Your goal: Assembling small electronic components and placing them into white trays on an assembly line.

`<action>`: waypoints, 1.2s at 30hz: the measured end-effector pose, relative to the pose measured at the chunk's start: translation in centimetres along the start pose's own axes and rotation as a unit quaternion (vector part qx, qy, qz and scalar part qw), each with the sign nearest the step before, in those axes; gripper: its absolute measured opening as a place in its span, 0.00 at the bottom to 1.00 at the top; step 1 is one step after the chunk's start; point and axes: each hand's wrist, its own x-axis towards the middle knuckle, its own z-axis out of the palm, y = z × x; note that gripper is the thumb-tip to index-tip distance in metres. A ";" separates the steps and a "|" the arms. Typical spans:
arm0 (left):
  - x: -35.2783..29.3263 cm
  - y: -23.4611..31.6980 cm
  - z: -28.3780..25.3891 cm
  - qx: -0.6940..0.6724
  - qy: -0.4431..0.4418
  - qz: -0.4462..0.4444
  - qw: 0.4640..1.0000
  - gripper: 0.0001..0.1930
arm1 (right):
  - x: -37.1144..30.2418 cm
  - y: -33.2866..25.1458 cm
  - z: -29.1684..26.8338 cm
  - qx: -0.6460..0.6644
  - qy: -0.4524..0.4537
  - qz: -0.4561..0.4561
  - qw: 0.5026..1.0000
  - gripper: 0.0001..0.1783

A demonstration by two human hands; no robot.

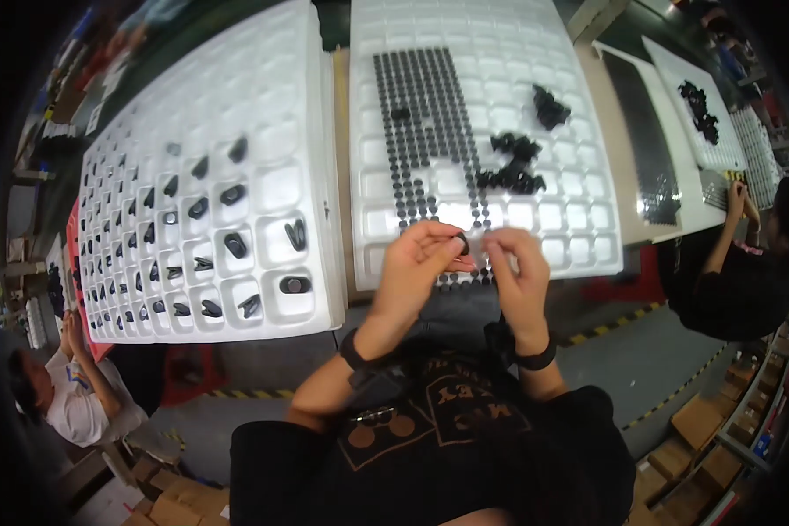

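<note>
On the left, black parts [235,245] sit in the pockets of the left tray [287,180], mostly one to a pocket, likely so that they stay apart. The middle tray [590,219] carries a grid of black discs [422,92], its rows probably kept straight for easy picking. Over its near end, the left hand [419,261] pinches a small black piece [462,244] between thumb and forefinger, seemingly turned towards the other hand for close work. Just right of it, the right hand [519,267] has thumb and forefinger drawn close together; blur hides whether anything is between them. Farther right, black clumps [515,158] lie loose beside the grid, perhaps within easy reach.

Around this, a co-worker [88,403] stands at the left edge and another [728,280] at the right, near the right tray [729,160]. Both hands hide part of the grid's near end.
</note>
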 end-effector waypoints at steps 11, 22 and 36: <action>-19.1 12.7 3.1 0.458 -0.222 0.254 0.823 0.20 | -6.8 -12.7 2.0 0.016 0.005 0.014 1.000 0.06; -28.5 34.8 -7.7 0.794 0.080 0.254 0.546 0.10 | -7.2 -18.0 5.3 -0.206 -0.084 -0.122 0.967 0.12; -17.9 39.0 -18.8 0.759 0.091 0.144 0.628 0.06 | -3.9 -16.7 7.0 -0.173 -0.134 -0.049 0.975 0.12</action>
